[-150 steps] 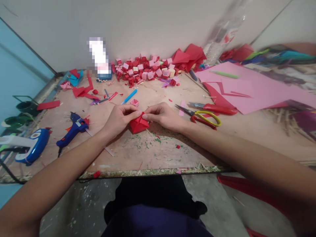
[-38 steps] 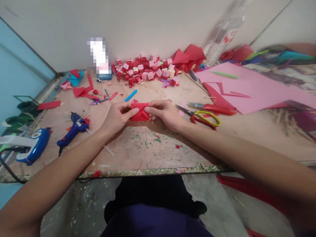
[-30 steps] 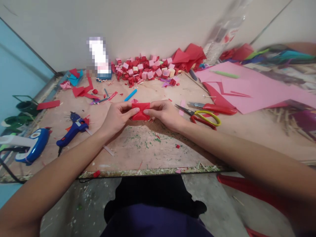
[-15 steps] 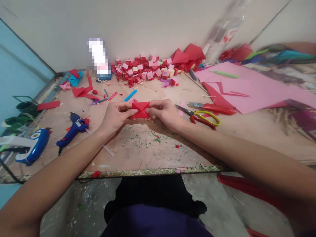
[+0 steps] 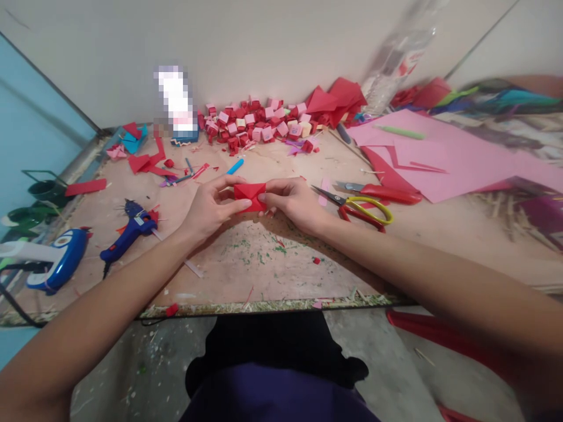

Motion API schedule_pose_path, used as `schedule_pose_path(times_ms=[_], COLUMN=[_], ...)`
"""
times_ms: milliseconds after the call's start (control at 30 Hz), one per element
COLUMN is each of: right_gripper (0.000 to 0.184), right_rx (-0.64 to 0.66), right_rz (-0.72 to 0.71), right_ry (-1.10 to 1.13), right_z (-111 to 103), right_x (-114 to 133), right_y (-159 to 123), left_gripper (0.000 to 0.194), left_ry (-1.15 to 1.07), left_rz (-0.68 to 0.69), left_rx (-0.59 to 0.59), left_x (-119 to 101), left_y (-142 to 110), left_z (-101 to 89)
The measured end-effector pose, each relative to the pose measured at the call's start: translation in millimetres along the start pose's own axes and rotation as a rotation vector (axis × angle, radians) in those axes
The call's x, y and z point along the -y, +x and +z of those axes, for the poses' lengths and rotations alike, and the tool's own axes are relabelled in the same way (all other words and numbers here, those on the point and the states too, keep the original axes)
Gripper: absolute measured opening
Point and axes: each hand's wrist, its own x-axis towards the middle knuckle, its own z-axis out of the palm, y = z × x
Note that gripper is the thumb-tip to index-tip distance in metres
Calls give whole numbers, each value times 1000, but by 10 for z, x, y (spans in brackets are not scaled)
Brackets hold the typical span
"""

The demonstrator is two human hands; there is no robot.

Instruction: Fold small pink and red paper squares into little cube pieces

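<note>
A small folded piece of red paper (image 5: 250, 191) is held level above the table, with crease lines meeting near its middle. My left hand (image 5: 212, 205) grips its left side, the thumb lying across the front and the fingers behind. On the right side, my right hand (image 5: 292, 202) pinches it between thumb and fingers. The fingertips behind the paper are mostly hidden. Just beyond my left hand lies a blue stick-like piece (image 5: 235, 166). Scissors (image 5: 352, 208) with yellow and red handles rest to the right of my right hand.
Many small pink and red paper cubes (image 5: 259, 123) are heaped at the back. A blue glue gun (image 5: 127, 234) lies left, near a blue-white device (image 5: 65, 261). A red-handled cutter (image 5: 387, 192) and pink paper sheets (image 5: 475, 152) lie right; a plastic bottle (image 5: 398, 64) stands behind.
My left thumb has slid right, further across the front of the red paper. My left hand has shifted slightly, and more of the paper's left side is covered. My right hand stays nearly still.
</note>
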Motion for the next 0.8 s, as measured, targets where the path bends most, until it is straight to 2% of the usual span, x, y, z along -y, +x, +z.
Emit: schedule_pose_path(times_ms=[133, 267, 500, 633, 800], right_gripper=[16, 21, 30, 27, 25], right_rx=[55, 68, 124, 155, 120], right_rz=[-4, 3, 64, 117, 51], right_ry=[-45, -14, 124, 256, 92], right_z=[-15, -22, -29, -38, -36], right_x=[18, 34, 78, 115, 104], right_y=[-3, -5, -18, -16, -5], left_gripper=[41, 39, 30, 26, 30], left_ry=[60, 84, 61, 75, 89], left_rz=[104, 162, 175, 182, 185], left_rx=[0, 16, 13, 11, 16], left_x=[31, 40, 33, 39, 65], left_y=[17, 25, 35, 36, 38], left_z=[7, 9, 8, -5, -5])
